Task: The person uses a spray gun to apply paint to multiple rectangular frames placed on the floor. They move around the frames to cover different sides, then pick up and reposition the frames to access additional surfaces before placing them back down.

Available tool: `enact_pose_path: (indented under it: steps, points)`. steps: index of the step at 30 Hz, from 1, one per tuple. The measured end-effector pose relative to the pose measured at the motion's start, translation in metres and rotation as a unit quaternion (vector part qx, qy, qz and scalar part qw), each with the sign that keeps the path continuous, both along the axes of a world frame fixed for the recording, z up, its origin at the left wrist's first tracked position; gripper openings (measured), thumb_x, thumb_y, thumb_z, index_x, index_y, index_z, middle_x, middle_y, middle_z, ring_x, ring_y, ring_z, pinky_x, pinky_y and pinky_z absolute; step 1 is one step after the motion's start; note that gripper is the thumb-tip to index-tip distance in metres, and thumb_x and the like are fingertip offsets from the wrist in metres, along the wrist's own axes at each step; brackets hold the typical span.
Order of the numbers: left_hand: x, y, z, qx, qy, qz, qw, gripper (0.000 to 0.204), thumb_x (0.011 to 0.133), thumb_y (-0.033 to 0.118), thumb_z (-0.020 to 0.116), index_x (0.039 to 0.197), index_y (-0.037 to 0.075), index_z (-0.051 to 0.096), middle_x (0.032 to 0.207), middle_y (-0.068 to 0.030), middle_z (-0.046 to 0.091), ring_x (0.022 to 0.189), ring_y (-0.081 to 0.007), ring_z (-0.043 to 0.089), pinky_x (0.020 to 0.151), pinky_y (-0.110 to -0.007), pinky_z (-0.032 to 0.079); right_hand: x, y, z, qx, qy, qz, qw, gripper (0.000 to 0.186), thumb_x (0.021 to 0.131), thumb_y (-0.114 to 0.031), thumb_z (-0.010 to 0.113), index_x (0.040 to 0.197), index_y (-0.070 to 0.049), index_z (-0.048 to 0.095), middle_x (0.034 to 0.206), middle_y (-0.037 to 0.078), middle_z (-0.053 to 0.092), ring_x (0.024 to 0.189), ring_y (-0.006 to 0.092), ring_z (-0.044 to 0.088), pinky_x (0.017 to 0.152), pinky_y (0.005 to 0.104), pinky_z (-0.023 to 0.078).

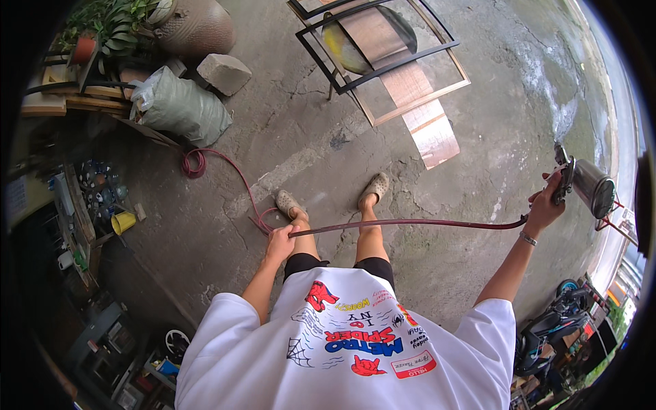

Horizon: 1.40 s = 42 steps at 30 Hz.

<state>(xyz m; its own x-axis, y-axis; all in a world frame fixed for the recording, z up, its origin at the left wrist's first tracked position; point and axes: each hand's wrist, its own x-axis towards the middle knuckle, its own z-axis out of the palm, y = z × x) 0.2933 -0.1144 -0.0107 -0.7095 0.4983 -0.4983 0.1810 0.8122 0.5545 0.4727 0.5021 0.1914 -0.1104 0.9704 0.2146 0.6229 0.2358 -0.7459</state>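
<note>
At the far right my right hand [547, 203] is wrapped round the handle of a spray gun [563, 174], which has a metal cup [593, 186] on its side. White mist [562, 109] stands off the nozzle, over the floor. From the handle a dark red air hose [424, 223] runs left across my legs to my left hand [280, 240], whose fingers are closed around it. Ahead of me, black and bare wood frames [383, 67] are held above the ground, with a round yellow-and-black piece [342, 44] and a wooden board [432, 133] beneath them.
More hose lies in a coil [194, 164] on the concrete floor at left. Beyond it are a stuffed sack [181, 106], a stone block [224, 74], a large clay pot [191, 27] and plants. A motorbike [553, 328] stands at lower right; cluttered shelves [78, 219] line the left.
</note>
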Motion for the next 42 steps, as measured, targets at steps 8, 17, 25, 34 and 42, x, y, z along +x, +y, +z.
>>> enact_pose_path:
  steps: [8, 17, 25, 34, 42]
  points:
    - [0.03, 0.066, -0.014, -0.017, 0.017, 0.023, 0.999, 0.035, 0.099, 0.028, 0.065, 0.077, 0.002, 0.057, 0.074, -0.0213, 0.063, 0.075, -0.0463, 0.063, 0.065, -0.053, 0.046, -0.025, 0.091, -0.1, 0.013, -0.007, 0.015, 1.0, 0.044, 0.102, -0.043, 0.064, 0.099, 0.0, 0.075, 0.086, 0.006, 0.077, 0.039, 0.0086, 0.052, 0.039, 0.0262, 0.035]
    - [0.015, 0.044, -0.032, -0.035, 0.035, 0.037, 0.998, 0.037, 0.1, 0.025, 0.064, 0.074, 0.0, 0.054, 0.072, -0.0214, 0.061, 0.071, -0.0459, 0.06, 0.063, -0.052, 0.044, -0.07, 0.075, -0.18, -0.021, 0.018, 0.024, 0.999, 0.042, 0.103, -0.041, 0.062, 0.101, 0.0, 0.071, 0.087, 0.008, 0.075, 0.039, 0.0085, 0.049, 0.037, 0.0268, 0.032]
    - [-0.063, -0.092, -0.013, -0.127, 0.131, 0.196, 0.964, 0.041, 0.104, 0.031, 0.059, 0.081, -0.004, 0.06, 0.066, -0.0233, 0.056, 0.062, -0.0436, 0.054, 0.06, -0.045, 0.044, -0.113, -0.118, -0.224, -0.296, 0.096, 0.172, 0.934, 0.028, 0.099, -0.03, 0.071, 0.101, -0.002, 0.072, 0.072, 0.004, 0.07, 0.046, 0.0035, 0.055, 0.038, 0.0191, 0.038]
    - [-0.099, -0.168, 0.009, -0.137, 0.171, 0.22, 0.95, 0.045, 0.105, 0.032, 0.055, 0.08, -0.005, 0.055, 0.062, -0.0216, 0.046, 0.057, -0.0353, 0.036, 0.056, -0.045, 0.037, -0.135, -0.245, -0.147, -0.339, -0.014, 0.417, 0.843, 0.019, 0.084, -0.012, 0.079, 0.092, 0.0, 0.067, 0.073, 0.012, 0.061, 0.068, 0.0268, 0.061, 0.067, 0.0379, 0.049]
    - [-0.094, -0.096, 0.016, -0.114, 0.126, 0.189, 0.967, 0.041, 0.104, 0.03, 0.056, 0.081, -0.005, 0.057, 0.07, -0.0244, 0.053, 0.065, -0.0463, 0.049, 0.061, -0.047, 0.041, -0.166, -0.132, -0.206, -0.31, -0.013, 0.245, 0.919, 0.025, 0.095, -0.024, 0.075, 0.091, 0.0, 0.072, 0.065, 0.005, 0.065, 0.058, 0.0073, 0.056, 0.053, 0.0266, 0.042]
